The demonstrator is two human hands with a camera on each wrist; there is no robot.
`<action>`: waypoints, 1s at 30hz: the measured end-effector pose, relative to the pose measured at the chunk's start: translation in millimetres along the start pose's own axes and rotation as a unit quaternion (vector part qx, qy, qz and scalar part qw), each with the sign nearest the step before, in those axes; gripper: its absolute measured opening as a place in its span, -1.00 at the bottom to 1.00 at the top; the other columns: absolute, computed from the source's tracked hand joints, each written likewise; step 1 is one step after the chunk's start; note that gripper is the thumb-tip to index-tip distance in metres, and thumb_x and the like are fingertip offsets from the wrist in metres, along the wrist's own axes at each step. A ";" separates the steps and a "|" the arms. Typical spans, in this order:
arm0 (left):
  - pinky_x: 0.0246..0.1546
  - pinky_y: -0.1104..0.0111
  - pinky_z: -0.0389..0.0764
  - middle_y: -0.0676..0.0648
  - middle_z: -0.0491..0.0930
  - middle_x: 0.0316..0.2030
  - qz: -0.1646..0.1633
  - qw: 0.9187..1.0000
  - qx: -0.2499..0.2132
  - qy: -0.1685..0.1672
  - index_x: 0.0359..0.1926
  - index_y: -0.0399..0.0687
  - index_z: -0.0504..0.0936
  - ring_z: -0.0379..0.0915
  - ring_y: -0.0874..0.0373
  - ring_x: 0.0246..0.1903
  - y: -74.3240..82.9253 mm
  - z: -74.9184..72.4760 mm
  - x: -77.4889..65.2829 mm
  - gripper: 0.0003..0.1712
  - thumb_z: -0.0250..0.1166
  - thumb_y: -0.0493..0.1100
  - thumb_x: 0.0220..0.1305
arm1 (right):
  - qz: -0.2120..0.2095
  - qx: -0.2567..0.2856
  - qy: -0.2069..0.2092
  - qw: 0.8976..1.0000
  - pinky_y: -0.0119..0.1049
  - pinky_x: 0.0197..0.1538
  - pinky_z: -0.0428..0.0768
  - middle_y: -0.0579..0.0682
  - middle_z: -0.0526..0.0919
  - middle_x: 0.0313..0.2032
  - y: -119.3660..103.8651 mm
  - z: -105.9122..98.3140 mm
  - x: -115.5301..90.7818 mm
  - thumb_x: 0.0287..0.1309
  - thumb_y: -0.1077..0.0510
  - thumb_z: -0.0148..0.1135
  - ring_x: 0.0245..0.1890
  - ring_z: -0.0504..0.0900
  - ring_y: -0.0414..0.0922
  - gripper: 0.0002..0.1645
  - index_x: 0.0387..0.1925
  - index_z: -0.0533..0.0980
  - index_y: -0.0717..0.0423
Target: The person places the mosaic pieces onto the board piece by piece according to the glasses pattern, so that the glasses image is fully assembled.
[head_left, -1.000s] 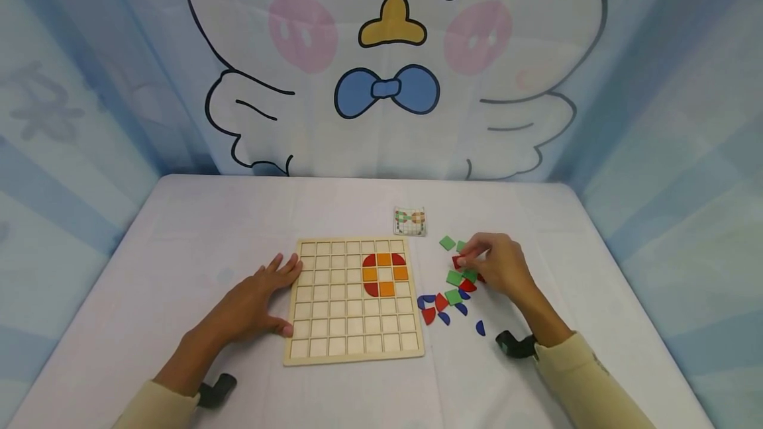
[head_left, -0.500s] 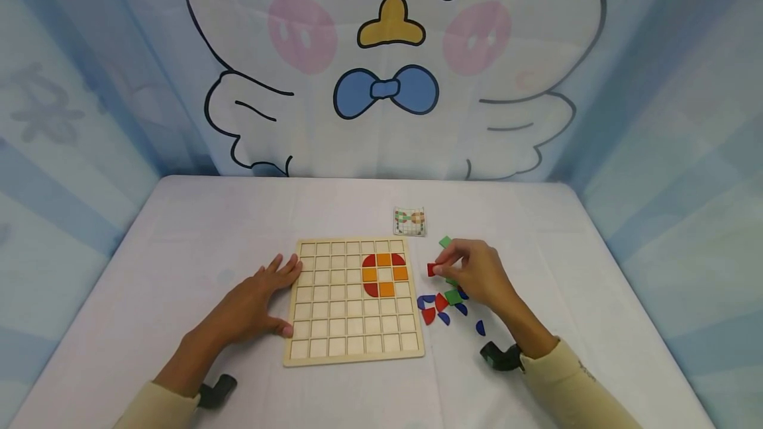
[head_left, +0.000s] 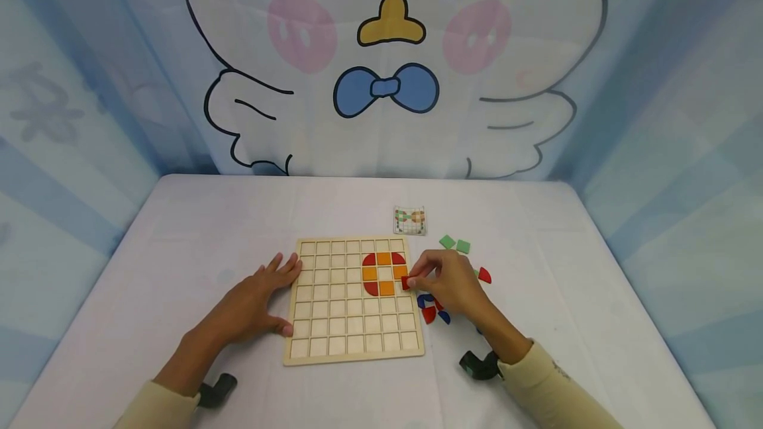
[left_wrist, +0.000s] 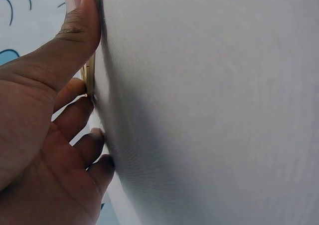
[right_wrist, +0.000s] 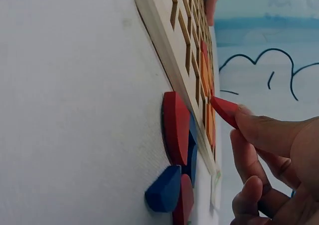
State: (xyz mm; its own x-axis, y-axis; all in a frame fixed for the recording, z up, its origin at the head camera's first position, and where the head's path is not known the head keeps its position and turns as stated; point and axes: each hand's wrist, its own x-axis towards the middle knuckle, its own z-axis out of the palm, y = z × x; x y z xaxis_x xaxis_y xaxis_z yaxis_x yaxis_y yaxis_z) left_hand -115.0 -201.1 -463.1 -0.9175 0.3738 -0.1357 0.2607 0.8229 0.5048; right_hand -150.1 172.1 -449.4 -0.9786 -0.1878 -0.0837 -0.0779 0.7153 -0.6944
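Note:
A square wooden grid board point(head_left: 329, 329) lies on the table. In its upper right part, red rounded-corner pieces point(head_left: 371, 289) and orange square tiles point(head_left: 384, 259) form a ring around one bare cell. My left hand point(head_left: 253, 303) rests at the board's left edge, fingers spread, thumb touching the lower side. Between thumb and fingertips my right hand point(head_left: 450, 283) pinches a red quarter-circle piece point(right_wrist: 225, 110), over the right edge of the board near the ring's lower right corner. Whether that piece touches the board I cannot tell.
Loose pieces lie right of the board: green square tiles point(head_left: 463, 246), red quarter circles point(head_left: 428, 314) and blue segments point(head_left: 444, 317), some hidden under my right hand. A small printed pattern card point(head_left: 409, 221) lies behind the board. A patterned curtain point(head_left: 381, 144) stands behind the table.
My right hand has carried the red quarter-circle piece leftward from the loose pile to the board's right edge. My left hand has stayed in place.

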 end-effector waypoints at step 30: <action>0.63 -0.24 0.07 -0.12 0.06 0.68 -0.002 1.000 -0.004 -0.001 0.67 -0.03 0.17 -0.11 -0.28 0.68 -1.7 1.9 0.5 0.43 0.74 0.09 -0.21 | 0.027 -0.030 -0.009 0.999 -0.34 -0.48 0.44 -0.14 0.63 -0.50 -2.8 14.9 8.6 0.17 0.02 0.61 -0.47 0.55 -0.14 -0.79 -0.43 0.66 -0.15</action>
State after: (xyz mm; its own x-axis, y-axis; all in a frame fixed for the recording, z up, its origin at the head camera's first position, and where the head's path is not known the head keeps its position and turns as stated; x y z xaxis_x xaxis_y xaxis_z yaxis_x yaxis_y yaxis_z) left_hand -115.2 -201.5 -465.6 -0.9182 0.3710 -0.1390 0.2546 0.8214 0.5104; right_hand -155.5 158.4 -458.9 -0.9780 -0.1598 -0.1338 -0.0367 0.7640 -0.6442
